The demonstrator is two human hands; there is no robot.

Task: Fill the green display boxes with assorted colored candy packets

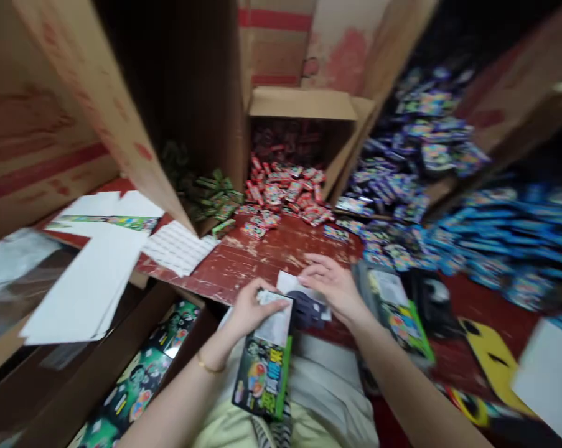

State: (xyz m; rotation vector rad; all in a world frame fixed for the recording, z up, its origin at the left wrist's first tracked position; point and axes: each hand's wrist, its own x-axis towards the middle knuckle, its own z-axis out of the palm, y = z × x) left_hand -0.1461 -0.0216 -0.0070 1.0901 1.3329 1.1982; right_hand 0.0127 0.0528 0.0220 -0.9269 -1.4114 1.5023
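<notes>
Left hand (249, 311) is clamping the top of a dark box (264, 370) above the lap (327, 376); right hand (334, 286) is hovering half open, fingers apart, near a white paper (287, 282).

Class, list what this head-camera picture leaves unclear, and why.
Head view, all four:
- Fine print on the black-and-green rectangular packet: blurred, too small.
- Its underside: facing away.
- White rectangular sheet: cut off by right edge.
- Depths of the central brown cardboard box: shadowed.

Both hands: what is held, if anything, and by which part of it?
The left hand holds the black box by its upper end; the right hand seems empty.
</notes>
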